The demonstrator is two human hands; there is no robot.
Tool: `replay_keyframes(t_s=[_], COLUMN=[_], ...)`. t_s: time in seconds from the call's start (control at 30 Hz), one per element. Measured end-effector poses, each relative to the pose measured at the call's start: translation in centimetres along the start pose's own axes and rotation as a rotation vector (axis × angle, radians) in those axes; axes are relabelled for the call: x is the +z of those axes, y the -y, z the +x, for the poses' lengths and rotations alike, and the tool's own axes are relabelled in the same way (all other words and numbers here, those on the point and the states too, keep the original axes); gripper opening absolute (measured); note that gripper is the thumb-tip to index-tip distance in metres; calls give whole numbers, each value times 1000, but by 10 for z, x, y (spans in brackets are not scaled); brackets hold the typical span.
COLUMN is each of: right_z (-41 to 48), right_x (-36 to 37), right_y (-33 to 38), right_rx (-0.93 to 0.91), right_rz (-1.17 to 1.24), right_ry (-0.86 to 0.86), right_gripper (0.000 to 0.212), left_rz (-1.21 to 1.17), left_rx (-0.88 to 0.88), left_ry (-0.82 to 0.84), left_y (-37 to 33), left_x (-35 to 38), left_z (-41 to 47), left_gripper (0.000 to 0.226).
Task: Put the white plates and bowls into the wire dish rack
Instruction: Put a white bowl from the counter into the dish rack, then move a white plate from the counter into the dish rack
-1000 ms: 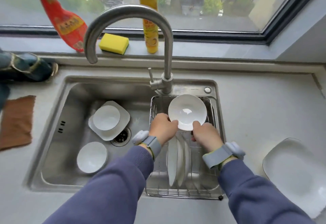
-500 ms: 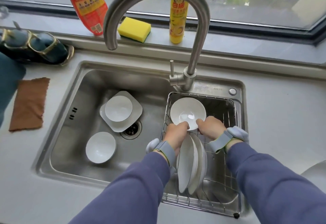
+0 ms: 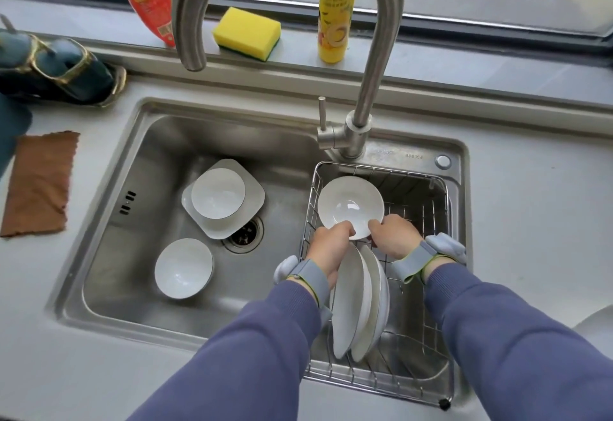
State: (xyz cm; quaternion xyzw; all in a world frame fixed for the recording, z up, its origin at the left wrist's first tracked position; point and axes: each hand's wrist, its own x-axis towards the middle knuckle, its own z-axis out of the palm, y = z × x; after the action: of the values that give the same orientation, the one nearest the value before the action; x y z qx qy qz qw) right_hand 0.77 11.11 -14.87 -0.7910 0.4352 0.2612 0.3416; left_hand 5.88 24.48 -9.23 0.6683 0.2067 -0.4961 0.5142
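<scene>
Bowl (image 3: 350, 206) held tilted over far end of wire dish rack (image 3: 442, 291), left hand (image 3: 330, 248) and right hand (image 3: 393, 238) each gripping its near rim; plates (image 3: 360, 301) upright in rack; another bowl (image 3: 183, 268) in sink (image 3: 159, 155).

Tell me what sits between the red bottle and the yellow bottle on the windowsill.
A yellow sponge lies on the sill between them in the head view, with the faucet's arch crossing in front.

Three bowls (image 3: 350, 205), three plates (image 3: 348, 298), two bottles (image 3: 335, 12).
</scene>
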Motion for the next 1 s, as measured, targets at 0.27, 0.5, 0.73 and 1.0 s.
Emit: replay_keyframes(t_s=[0.27, 0.5, 0.73, 1.0], right_z=[0, -11, -49, -119], right_x=[4, 4, -24, -63], right_y=[-5, -6, -4, -29], right_rx=[-59, -47, 25, 47], right_rz=[32, 35, 85, 352], right_ry=[-34, -61, -260, -438], right_gripper=[46, 64, 44, 19], left_rz=[22, 97, 362, 541], left_rx=[-1, 50, 250, 473], left_ry=[-23, 111, 48, 131], left_y=[1, -1, -17, -27], left_x=[0, -1, 2, 65], left_z=[1, -22, -60, -91], left_gripper=[44, 9, 9, 18])
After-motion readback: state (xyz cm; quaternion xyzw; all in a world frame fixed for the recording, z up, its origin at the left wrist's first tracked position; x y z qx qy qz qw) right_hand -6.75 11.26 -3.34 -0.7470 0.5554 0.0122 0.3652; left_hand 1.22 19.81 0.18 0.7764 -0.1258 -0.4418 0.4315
